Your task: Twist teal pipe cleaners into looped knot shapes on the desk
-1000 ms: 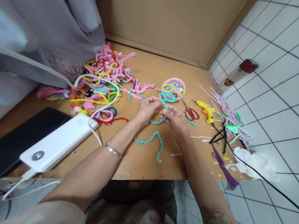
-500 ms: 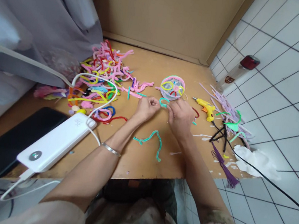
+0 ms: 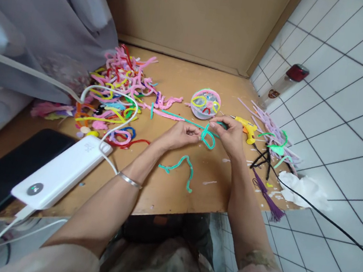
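A teal pipe cleaner (image 3: 212, 147), bent into a loop, is pinched between my two hands above the table. My left hand (image 3: 183, 136) grips it at the loop's left side, fingers closed. My right hand (image 3: 230, 132) has thumb and finger closed on its upper part. From the loop a long straight end reaches left past my left hand. Nearer to me, a second bent teal pipe cleaner (image 3: 185, 161) lies loose on the table. Just behind my hands stands a round container (image 3: 204, 112) with pink, yellow and red pipe-cleaner shapes on its top.
A heap of coloured pipe cleaners (image 3: 132, 76) lies at the back left, near a white power bank (image 3: 59, 171) and a black slab (image 3: 12, 172). At right are a yellow glue gun (image 3: 247, 129), lilac strips (image 3: 264, 115), a purple tassel (image 3: 268, 199) and crumpled tissue (image 3: 303, 190).
The held teal pipe cleaner now shows a larger closed loop, with a long end out to the left. My hands have shifted slightly apart, and the view has moved a little.
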Tool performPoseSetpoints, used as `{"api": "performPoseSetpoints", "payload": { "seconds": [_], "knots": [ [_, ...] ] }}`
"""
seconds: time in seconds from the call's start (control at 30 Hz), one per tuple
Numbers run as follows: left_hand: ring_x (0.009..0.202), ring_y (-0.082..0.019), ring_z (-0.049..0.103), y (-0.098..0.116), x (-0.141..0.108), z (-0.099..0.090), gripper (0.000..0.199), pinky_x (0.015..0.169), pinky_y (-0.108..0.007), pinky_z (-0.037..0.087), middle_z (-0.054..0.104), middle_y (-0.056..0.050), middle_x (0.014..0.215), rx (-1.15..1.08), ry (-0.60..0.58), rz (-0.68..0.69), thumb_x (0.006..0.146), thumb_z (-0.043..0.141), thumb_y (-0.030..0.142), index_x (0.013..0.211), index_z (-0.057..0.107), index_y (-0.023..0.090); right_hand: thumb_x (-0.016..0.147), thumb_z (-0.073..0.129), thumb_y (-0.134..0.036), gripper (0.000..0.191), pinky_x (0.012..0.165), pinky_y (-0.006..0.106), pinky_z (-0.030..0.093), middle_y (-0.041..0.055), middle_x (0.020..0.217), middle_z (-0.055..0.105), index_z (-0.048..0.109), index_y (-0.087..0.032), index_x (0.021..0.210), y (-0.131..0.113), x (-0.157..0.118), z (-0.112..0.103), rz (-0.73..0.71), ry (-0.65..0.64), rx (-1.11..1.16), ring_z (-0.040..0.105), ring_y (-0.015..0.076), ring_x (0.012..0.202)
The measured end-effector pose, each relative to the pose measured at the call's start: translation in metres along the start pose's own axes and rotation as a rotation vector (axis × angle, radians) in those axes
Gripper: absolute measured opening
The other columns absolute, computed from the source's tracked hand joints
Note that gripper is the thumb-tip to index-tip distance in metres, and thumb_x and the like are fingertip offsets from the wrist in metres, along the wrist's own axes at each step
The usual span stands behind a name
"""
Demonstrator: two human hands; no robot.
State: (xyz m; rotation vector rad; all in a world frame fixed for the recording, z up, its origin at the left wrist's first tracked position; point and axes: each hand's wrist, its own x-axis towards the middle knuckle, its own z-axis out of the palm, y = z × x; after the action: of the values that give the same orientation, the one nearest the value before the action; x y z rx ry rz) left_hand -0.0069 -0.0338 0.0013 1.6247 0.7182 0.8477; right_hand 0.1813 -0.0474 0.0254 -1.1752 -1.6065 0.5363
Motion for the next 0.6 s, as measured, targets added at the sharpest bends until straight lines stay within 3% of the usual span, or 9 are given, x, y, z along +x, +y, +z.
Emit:
{"api": "performPoseSetpoints", "payload": {
  "seconds": [0.17,0.3,0.6],
  "knots": [
    [0.057,-0.010,0.050,0.000,0.001,0.002,0.022,0.058,-0.023,0.037,0.062,0.000,0.063,-0.083,0.022,-0.009,0.068,0.072,0.035,0.073,0.072,0.014,0.071,0.077,-0.037,0.018,0.073,0.031,0.052,0.0023,0.082,0.075,0.077,-0.021,0.079,-0.002,-0.001,0.001,0.146,-0.021,0.223,0.065,0.0173,0.077],
    [0.054,-0.008,0.043,0.002,0.000,0.004,0.023,0.056,-0.023,0.033,0.055,0.003,0.057,-0.140,0.078,0.009,0.068,0.074,0.037,0.073,0.072,0.014,0.071,0.078,-0.041,0.023,0.070,0.031,0.053,0.0022,0.082,0.074,0.078,-0.022,0.083,0.000,-0.001,0.006,0.206,-0.035,0.309,0.065,0.0165,0.075],
    [0.050,-0.006,0.035,0.000,0.006,0.006,0.026,0.052,-0.022,0.028,0.049,0.004,0.054,-0.324,0.327,0.073,0.064,0.076,0.040,0.065,0.066,0.015,0.071,0.079,-0.042,0.033,0.094,0.038,0.051,0.0039,0.100,0.076,0.079,-0.022,0.096,-0.009,-0.004,0.012,0.159,-0.178,0.278,0.068,0.0230,0.099]
  ]
}}
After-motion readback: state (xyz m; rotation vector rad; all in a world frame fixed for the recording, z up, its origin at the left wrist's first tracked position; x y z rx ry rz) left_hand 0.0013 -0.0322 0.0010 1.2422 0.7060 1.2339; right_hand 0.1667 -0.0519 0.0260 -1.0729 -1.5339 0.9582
